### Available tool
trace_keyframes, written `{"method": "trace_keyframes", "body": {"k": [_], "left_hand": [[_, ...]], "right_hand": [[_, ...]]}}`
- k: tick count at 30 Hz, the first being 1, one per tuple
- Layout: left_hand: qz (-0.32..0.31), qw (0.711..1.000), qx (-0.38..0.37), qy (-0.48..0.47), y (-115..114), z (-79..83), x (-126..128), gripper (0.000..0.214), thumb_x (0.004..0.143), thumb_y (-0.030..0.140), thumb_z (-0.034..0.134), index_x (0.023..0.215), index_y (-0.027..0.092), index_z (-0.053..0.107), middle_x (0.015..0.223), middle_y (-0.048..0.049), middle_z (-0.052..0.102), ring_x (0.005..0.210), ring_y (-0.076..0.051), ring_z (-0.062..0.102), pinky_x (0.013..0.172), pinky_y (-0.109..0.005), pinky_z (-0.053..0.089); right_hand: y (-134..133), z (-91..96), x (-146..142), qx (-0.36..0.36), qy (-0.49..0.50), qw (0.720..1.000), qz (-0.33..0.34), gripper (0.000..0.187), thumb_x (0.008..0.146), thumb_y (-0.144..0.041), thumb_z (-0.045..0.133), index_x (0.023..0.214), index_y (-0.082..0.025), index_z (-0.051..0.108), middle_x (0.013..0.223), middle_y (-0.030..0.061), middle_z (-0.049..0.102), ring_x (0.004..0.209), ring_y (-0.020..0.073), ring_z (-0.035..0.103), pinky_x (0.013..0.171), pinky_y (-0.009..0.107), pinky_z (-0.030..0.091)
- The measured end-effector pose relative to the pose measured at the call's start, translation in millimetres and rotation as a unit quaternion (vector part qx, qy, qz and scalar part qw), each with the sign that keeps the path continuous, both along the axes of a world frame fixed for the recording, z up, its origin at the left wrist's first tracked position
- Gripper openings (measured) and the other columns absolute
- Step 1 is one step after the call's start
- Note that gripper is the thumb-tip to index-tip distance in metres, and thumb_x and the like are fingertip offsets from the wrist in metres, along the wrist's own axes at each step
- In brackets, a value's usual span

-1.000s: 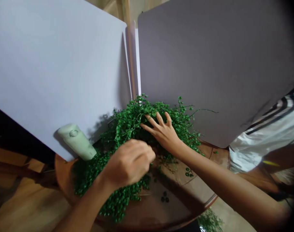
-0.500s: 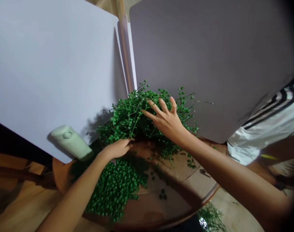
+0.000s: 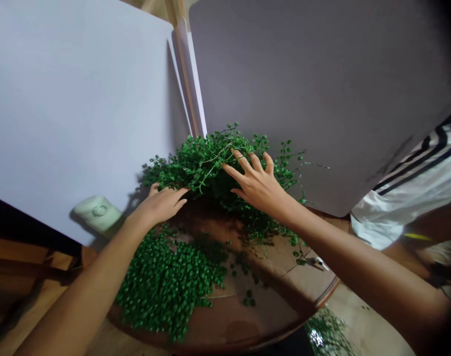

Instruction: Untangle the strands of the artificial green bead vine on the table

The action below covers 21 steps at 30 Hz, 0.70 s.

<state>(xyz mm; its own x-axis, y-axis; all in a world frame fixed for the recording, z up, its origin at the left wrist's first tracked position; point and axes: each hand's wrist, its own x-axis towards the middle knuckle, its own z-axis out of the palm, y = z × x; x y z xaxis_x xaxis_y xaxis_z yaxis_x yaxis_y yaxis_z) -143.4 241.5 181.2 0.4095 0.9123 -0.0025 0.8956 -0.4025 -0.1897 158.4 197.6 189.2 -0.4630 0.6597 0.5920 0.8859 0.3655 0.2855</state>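
A heap of thin green vine stems with small round leaves lies at the back of a round brown table. My right hand rests on top of the heap, fingers spread and pressing into the stems. My left hand lies at the heap's left lower edge, fingers stretched flat under the stems. A second pile of green bead-like strands covers the table's front left, below my left forearm.
Two large white boards stand behind the table, meeting at a wooden post. A pale green tube lies at the left board's foot. Loose green leaves dot the tabletop. A person in a striped white shirt sits at right.
My left hand left the front pile, opened, and moved back-left to the vine heap's edge. The right hand stayed on the heap, which has lifted and spread slightly leftward.
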Motion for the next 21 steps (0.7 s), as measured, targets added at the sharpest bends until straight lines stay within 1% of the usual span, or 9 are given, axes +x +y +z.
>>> {"method": "trace_keyframes", "body": {"k": [3,5,7,9,12,15,16,18,21], "left_hand": [[-0.008,1.0,0.011,0.017,0.5,4.7,2.3,0.049,0.104,0.041,0.031,0.144,0.021,0.053,0.128,-0.0184,0.069,0.123,-0.039,0.062,0.114,-0.073,0.026],[-0.015,1.0,0.004,0.026,0.9,5.1,3.5,0.049,0.104,0.041,0.03,0.141,0.02,0.055,0.126,-0.0192,0.068,0.122,-0.039,0.062,0.113,-0.073,0.029],[-0.02,0.999,-0.006,0.03,1.4,4.5,4.2,0.049,0.104,0.042,0.03,0.138,0.018,0.057,0.126,-0.0197,0.068,0.121,-0.039,0.062,0.112,-0.073,0.03],[-0.022,0.999,-0.015,0.032,1.7,3.9,4.1,0.049,0.104,0.043,0.03,0.133,0.017,0.059,0.124,-0.0199,0.068,0.12,-0.039,0.062,0.112,-0.074,0.029],[-0.028,0.999,-0.019,0.022,2.6,3.9,1.4,0.049,0.104,0.046,0.03,0.13,0.018,0.061,0.121,-0.0195,0.07,0.12,-0.039,0.063,0.113,-0.075,0.026],[-0.041,0.999,0.001,-0.006,3.7,4.6,-3.0,0.047,0.104,0.045,0.032,0.134,0.022,0.059,0.131,-0.0184,0.067,0.127,-0.04,0.059,0.115,-0.074,0.023],[-0.045,0.999,0.01,-0.016,4.0,5.0,-4.0,0.047,0.103,0.045,0.033,0.135,0.024,0.059,0.136,-0.0174,0.064,0.131,-0.04,0.056,0.116,-0.073,0.023],[-0.047,0.998,0.024,-0.027,3.8,6.2,-4.4,0.046,0.103,0.044,0.034,0.136,0.024,0.059,0.142,-0.0159,0.061,0.134,-0.039,0.054,0.117,-0.069,0.024],[-0.034,0.998,0.043,-0.027,1.4,8.4,0.0,0.048,0.103,0.045,0.035,0.136,0.02,0.059,0.135,-0.018,0.065,0.129,-0.038,0.058,0.117,-0.066,0.025]], "right_hand": [[-1.2,-1.6,-0.8,-0.025,-0.012,1.0,0.007,0.073,0.095,-0.034,0.068,0.159,-0.028,0.033,0.167,0.0167,0.026,0.136,0.04,0.045,0.113,0.062,0.035],[-1.7,-4.0,-2.2,-0.05,-0.019,0.999,0.007,0.072,0.096,-0.034,0.067,0.159,-0.026,0.032,0.165,0.0178,0.029,0.128,0.0376,0.052,0.106,0.055,0.045],[-2.1,-7.1,-3.6,-0.066,-0.019,0.998,0.001,0.071,0.096,-0.034,0.066,0.158,-0.025,0.032,0.164,0.0177,0.03,0.125,0.0369,0.055,0.1,0.05,0.051],[-2.7,-9.9,-4.6,-0.068,-0.02,0.997,-0.002,0.07,0.097,-0.032,0.065,0.158,-0.026,0.032,0.163,0.0176,0.032,0.124,0.0368,0.055,0.096,0.049,0.053],[-3.3,-11.5,-5.7,-0.071,-0.03,0.997,0.021,0.062,0.099,-0.027,0.059,0.157,-0.026,0.035,0.158,0.0175,0.037,0.119,0.0331,0.059,0.091,0.043,0.056],[-3.2,-11.3,-8.9,-0.085,-0.043,0.994,0.045,0.052,0.102,-0.02,0.048,0.153,-0.026,0.04,0.156,0.0166,0.04,0.107,0.0266,0.064,0.086,0.038,0.056],[-2.9,-11.6,-10.8,-0.088,-0.046,0.994,0.046,0.051,0.102,-0.019,0.047,0.152,-0.025,0.042,0.156,0.0166,0.041,0.105,0.0264,0.064,0.086,0.038,0.056],[-1.5,-13.5,-14.8,-0.081,-0.05,0.995,0.043,0.051,0.101,-0.024,0.052,0.151,-0.026,0.043,0.159,0.0171,0.038,0.112,0.031,0.061,0.088,0.043,0.055],[3.1,-16.5,-17.9,-0.056,-0.063,0.995,0.048,0.068,0.094,-0.033,0.068,0.155,-0.028,0.039,0.166,0.0171,0.028,0.128,0.0415,0.05,0.098,0.06,0.049]]}}
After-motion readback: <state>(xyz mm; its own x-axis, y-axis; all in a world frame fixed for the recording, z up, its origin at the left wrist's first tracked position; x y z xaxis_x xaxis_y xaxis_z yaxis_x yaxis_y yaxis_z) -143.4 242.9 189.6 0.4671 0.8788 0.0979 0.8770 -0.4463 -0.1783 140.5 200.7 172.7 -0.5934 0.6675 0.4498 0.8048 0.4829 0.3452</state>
